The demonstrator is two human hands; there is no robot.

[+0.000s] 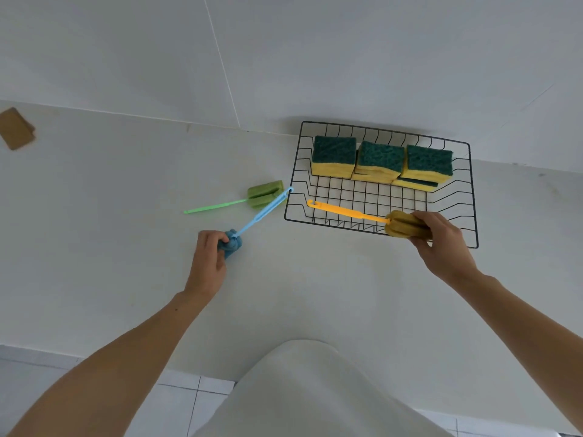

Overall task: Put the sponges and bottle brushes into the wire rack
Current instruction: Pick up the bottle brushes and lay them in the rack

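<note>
A black wire rack (472, 197) stands on the white counter against the wall. Several yellow sponges with green scrub tops (380, 159) are stacked along its far side. My right hand (441, 244) grips the foam head of the yellow bottle brush (347, 212), whose handle stretches left across the rack's front part. My left hand (208, 263) holds the foam head of the blue bottle brush (262, 212) on the counter, left of the rack; its handle points toward the rack's left edge. A green bottle brush (262, 192) lies on the counter, just beyond the blue handle.
A brown flat pad (15, 129) lies at the far left of the counter by the wall. The white tiled wall rises right behind the rack. The counter's front edge runs near my body, with floor tiles below.
</note>
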